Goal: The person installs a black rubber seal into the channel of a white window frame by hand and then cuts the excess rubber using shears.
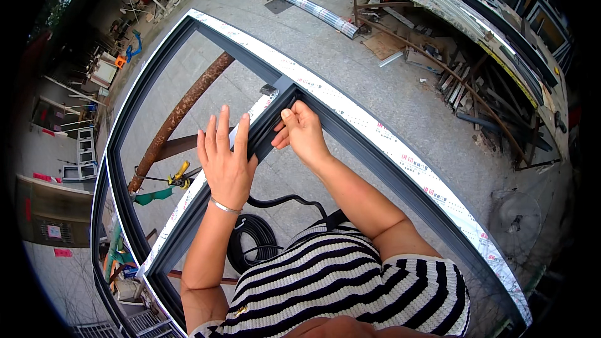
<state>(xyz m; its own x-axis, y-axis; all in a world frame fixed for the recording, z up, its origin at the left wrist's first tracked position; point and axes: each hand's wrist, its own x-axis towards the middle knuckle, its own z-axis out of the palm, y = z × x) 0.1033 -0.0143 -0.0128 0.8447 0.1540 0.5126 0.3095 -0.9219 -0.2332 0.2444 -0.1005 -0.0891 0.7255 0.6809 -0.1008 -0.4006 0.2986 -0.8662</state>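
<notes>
A large dark grey window frame, its outer faces covered in printed white film, stretches across the view in front of me. My left hand lies on its crossbar, fingers stretched out. Close to the corner where this bar meets the far side of the frame, my right hand is closed, thumb and index finger together at the grooves. What sits between those fingers is hidden. A coil of black rubber strip lies below the bar. One black length curves away toward my right arm.
A rusty pole runs beneath the frame, with yellow-handled pliers beside it. A wrapped tube-like bundle lies on the paved ground. At right stands a long workbench with profiles on it and offcuts underneath.
</notes>
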